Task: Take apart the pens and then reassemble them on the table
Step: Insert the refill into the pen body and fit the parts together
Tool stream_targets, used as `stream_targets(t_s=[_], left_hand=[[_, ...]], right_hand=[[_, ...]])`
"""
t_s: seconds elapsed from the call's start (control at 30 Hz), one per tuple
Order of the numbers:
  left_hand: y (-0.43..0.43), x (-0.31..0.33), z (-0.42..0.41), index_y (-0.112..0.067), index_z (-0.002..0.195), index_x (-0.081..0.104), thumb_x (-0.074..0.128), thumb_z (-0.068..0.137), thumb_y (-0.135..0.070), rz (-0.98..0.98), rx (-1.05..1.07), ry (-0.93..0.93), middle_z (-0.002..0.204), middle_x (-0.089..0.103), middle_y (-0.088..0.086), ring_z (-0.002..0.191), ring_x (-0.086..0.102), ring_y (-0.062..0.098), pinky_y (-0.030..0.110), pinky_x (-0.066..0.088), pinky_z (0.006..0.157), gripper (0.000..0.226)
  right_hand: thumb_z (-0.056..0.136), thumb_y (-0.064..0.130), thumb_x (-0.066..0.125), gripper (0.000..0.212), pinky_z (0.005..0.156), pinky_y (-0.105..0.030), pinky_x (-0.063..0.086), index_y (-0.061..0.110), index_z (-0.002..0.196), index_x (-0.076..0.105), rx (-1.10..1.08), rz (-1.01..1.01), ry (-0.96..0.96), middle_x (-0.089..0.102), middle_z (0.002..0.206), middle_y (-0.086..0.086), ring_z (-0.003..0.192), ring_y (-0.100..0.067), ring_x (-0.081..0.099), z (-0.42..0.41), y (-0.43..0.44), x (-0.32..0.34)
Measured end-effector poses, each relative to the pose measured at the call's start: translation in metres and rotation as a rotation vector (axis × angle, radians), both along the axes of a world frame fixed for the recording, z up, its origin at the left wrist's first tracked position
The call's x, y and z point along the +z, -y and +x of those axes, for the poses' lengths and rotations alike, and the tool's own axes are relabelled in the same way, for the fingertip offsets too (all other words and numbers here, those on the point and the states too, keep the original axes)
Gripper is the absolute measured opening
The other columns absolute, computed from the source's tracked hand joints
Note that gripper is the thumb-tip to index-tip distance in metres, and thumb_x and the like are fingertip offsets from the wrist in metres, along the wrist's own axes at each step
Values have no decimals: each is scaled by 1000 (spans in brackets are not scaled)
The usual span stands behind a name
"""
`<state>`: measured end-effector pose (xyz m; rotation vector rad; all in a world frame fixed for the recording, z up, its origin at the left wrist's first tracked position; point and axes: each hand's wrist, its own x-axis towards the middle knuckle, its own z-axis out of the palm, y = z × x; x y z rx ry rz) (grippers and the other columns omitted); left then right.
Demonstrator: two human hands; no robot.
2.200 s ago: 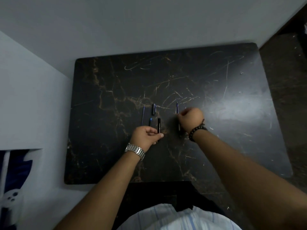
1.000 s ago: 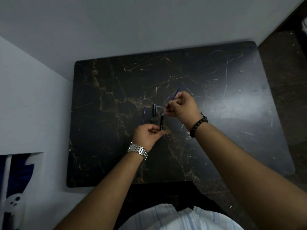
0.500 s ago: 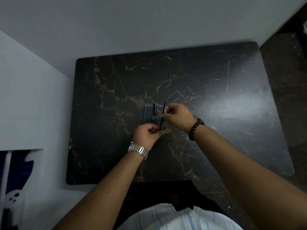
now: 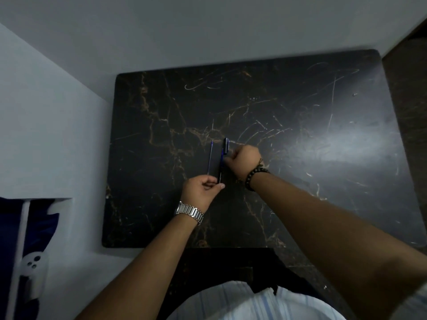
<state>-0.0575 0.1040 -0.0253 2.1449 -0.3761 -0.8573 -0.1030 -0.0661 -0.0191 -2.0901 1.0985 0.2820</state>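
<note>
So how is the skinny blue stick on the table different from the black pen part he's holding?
The blue refill is thin as a wire; the black barrel is much thicker. The refill lies loose on the table, touched by nobody, while the barrel is pinched by the left hand, with the right hand at its far end. Both point the same way, side by side.

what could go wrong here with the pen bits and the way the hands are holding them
The left hand pinches only the near end of the black barrel, so a push from the right hand may tilt it or bend the blue refill. The loose refill lies right beside the barrel, and the cap just beyond it; either could be knocked and roll on the dark table.
</note>
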Motion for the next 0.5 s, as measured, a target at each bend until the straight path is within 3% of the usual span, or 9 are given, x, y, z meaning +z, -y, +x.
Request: stream_targets(t_s=[0.1, 0.2, 0.27, 0.37, 0.43, 0.5], left_hand=[[-2, -1, 1, -20, 84, 74, 87, 72, -20, 15, 18, -6, 73, 71, -6, 65, 67, 6, 22, 57, 65, 18], [-4, -4, 4, -16, 87, 76, 87, 72, -21, 17, 24, 9, 74, 72, -5, 65, 67, 7, 22, 58, 66, 20], [-5, -5, 5, -15, 88, 76, 87, 72, -21, 20, 21, 14, 76, 72, -4, 67, 68, 8, 24, 59, 67, 21], [-3, -5, 6, -21, 83, 74, 88, 71, -22, 22, 36, -5, 73, 72, -6, 65, 68, 6, 23, 58, 66, 18], [1, -5, 4, -23, 81, 73, 88, 71, -20, 10, 44, -22, 72, 71, -7, 63, 67, 4, 23, 58, 67, 18], [4, -6, 3, -21, 82, 73, 87, 71, -18, -11, 42, -33, 72, 70, -7, 63, 66, 4, 24, 58, 68, 18]], right_hand=[[83, 47, 72, 37, 54, -30, 50, 12, 82, 64, 24, -21, -90, 59, 70, -2, 65, -15, 60, 13, -6, -5], [84, 43, 72, 31, 55, -28, 41, 13, 86, 64, 105, -56, -137, 46, 65, 3, 63, -13, 49, 16, -10, -13], [85, 39, 71, 30, 54, -27, 41, 11, 95, 68, 135, -87, -147, 52, 72, 1, 66, -14, 52, 14, -9, -17], [86, 35, 70, 21, 56, -29, 46, 14, 88, 69, 160, -64, -128, 65, 84, -3, 70, -17, 57, 8, -2, -15], [84, 27, 73, 15, 64, -35, 57, 12, 83, 70, -30, 86, 3, 70, 83, -8, 75, -22, 67, 0, 3, -10], [83, 17, 75, 10, 62, -36, 61, 12, 79, 67, -346, 366, 191, 71, 77, -11, 74, -26, 72, -10, 8, -1]])
